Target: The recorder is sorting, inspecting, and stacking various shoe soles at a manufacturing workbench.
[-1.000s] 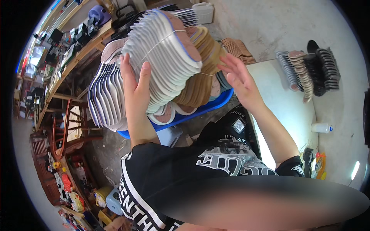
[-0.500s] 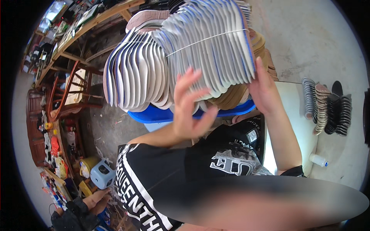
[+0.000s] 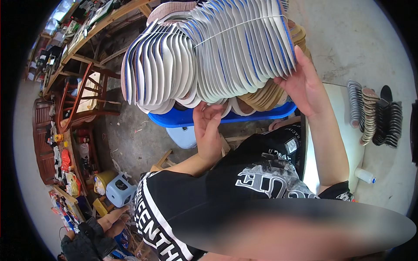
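A large bundle of white and grey insoles (image 3: pixel 244 52) with blue edges, tied round with thin string, rests on other insoles over a blue plastic tub (image 3: pixel 270 114). My right hand (image 3: pixel 300 89) grips the bundle's right end, its fingers tucked beneath the lower edge. At the bundle's lower left corner, my left hand (image 3: pixel 207 130) has its fingers bent up against the insole tips; part of the grip is hidden. Another bundle of white insoles (image 3: pixel 161 69) leans to the left. Tan insoles (image 3: pixel 263 96) show under the big bundle.
Several rows of grey, beige and black insoles (image 3: pixel 379 115) stand on the right, near a white bottle (image 3: pixel 365 175). A pale blue stool (image 3: pixel 183 135) is below the tub. To the left are a wooden chair (image 3: pixel 89 93) and another person's leg (image 3: pixel 113 217).
My left hand has come down from in front of the bundle to its lower edge, its fingers closing in. The bundle sits slightly higher and further right in view; my right hand stays at its end.
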### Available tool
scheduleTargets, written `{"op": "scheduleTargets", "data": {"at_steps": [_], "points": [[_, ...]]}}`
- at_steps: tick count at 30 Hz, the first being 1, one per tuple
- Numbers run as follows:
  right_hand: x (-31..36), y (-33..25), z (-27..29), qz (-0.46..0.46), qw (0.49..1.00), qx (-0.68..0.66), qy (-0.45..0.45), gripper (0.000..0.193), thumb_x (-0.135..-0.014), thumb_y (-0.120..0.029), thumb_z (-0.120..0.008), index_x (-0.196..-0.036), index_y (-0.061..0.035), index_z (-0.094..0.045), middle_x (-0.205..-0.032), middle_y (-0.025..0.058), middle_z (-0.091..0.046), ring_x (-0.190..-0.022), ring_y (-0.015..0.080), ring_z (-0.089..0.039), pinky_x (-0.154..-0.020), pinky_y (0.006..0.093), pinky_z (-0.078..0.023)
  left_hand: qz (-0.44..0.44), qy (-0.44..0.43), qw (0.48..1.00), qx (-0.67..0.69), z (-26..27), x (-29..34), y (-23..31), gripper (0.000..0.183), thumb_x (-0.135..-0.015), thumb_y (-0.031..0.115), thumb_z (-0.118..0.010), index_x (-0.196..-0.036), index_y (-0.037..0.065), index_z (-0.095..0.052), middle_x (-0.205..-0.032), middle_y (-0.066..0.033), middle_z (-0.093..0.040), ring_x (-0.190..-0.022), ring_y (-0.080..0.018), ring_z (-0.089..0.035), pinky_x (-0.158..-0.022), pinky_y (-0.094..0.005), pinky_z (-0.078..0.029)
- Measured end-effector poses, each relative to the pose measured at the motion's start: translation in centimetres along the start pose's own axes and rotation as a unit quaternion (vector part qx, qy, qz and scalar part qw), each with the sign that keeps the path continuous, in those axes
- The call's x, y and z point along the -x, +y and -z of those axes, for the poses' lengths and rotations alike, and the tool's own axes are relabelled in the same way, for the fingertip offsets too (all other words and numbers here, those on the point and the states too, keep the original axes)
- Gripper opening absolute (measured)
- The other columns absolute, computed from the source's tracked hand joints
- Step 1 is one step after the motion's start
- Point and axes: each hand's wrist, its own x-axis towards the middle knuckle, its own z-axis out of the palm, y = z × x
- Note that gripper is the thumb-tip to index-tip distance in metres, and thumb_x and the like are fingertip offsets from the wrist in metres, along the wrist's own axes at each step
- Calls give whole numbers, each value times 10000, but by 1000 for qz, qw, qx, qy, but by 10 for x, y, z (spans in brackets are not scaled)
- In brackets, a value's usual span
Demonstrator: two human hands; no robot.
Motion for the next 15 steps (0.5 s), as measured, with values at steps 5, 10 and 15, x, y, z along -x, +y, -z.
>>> {"op": "scheduleTargets", "data": {"at_steps": [5, 10, 15], "points": [[10, 2, -10, -5, 1000, 15, 12, 463, -958, -456, -485, -1280, -123, -505, -1229, 30, -575, -1079, 139, -525, -918, 334, -389, 17, -55, 997, 47, -10, -5, 5, 595, -853, -34, -483, -1413, -11, -281, -1147, -103, -504, -1000, -147, -458, -921, -313, -365], [15, -26, -7, 25, 993, -108, 47, 452, -958, -440, -477, -1252, -104, -545, -1220, 57, -592, -1122, 182, -520, -947, 377, -371, -136, -61, 989, 20, -11, -11, -5, 519, -865, -4, -477, -1376, -56, -404, -1215, -152, -471, -1089, -179, -450, -959, -315, -330], [26, -42, 12, 34, 976, -210, -55, 437, -967, -399, -443, -1239, -79, -564, -1252, 97, -588, -1140, 238, -527, -1005, 451, -360, -101, -128, 983, 80, -33, -24, 3, 428, -924, 79, -413, -1322, -71, -463, -1384, -209, -385, -1291, -287, -397, -1053, -389, -321]]}}
